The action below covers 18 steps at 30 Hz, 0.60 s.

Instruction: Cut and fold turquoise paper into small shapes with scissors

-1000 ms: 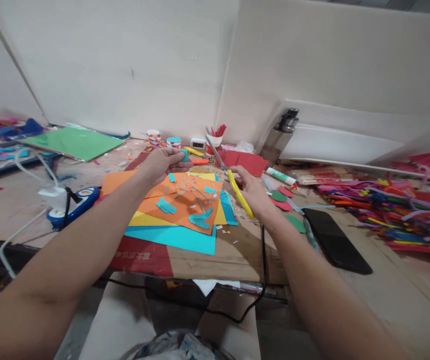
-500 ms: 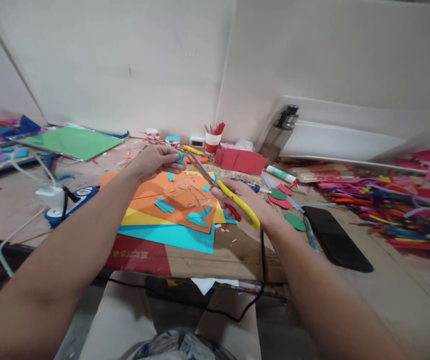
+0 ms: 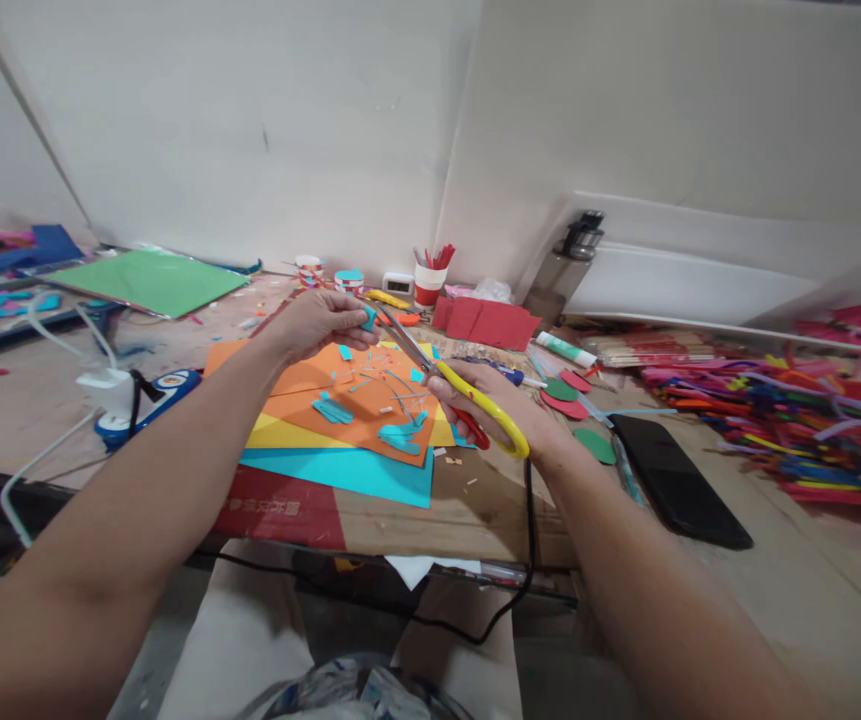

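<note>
Pinched in the fingertips of my left hand [image 3: 325,325] is a small piece of blue paper [image 3: 369,318]. My right hand [image 3: 486,395] grips scissors [image 3: 475,392] with yellow and red handles. Their blades point up and left, parted, with the tips beside the blue paper; whether they touch it I cannot tell. Below both hands, cut blue paper strips [image 3: 402,434] and thin scraps lie on orange paper sheets [image 3: 291,408]. Yellow paper [image 3: 280,432] and a blue paper sheet [image 3: 370,475] stick out from underneath.
A cup of red sticks [image 3: 430,284], red paper pieces [image 3: 486,322] and a dark bottle [image 3: 561,268] stand at the back. On the right are a glue stick [image 3: 565,349], a black phone [image 3: 677,480] and colourful pipe cleaners [image 3: 790,425]. A power strip [image 3: 149,400] lies left.
The whole view has shifted slightly, moving things a little to the right. Both hands keep nearly the same pose, with the scissors' tips still close to the blue paper.
</note>
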Available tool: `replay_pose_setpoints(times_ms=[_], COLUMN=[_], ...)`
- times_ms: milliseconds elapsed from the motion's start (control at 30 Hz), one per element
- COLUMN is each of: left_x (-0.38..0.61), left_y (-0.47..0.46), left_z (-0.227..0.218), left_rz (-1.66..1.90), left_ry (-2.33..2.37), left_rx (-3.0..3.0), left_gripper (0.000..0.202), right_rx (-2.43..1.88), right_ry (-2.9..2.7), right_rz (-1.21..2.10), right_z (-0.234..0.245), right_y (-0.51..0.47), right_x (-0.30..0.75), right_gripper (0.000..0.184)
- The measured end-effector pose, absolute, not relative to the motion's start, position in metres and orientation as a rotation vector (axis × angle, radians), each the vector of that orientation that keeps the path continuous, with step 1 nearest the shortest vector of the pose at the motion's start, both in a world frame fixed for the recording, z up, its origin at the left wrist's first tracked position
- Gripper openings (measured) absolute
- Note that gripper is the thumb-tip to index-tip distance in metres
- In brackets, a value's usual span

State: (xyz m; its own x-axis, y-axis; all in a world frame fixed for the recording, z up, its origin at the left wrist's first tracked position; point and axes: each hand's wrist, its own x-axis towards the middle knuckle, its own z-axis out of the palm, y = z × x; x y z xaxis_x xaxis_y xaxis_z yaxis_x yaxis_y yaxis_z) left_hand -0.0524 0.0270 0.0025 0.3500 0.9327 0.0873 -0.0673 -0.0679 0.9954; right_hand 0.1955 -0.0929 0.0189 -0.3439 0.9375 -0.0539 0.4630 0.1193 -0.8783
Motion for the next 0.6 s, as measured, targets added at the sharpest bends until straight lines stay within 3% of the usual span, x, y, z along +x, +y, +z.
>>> replay_pose_setpoints(times_ms=[600], left_x=[-0.0537], left_y=[0.0244], left_z=[0.0026], left_rz=[0.923], left_ry=[0.819], left_rx=[1.476], left_gripper=[0.014], right_rx=[-1.307], right_ry=[-1.904], right_rz=[1.240], right_z=[0.0158], right_y=[-0.0975], right_x=[0.1896], right_gripper=[0.040])
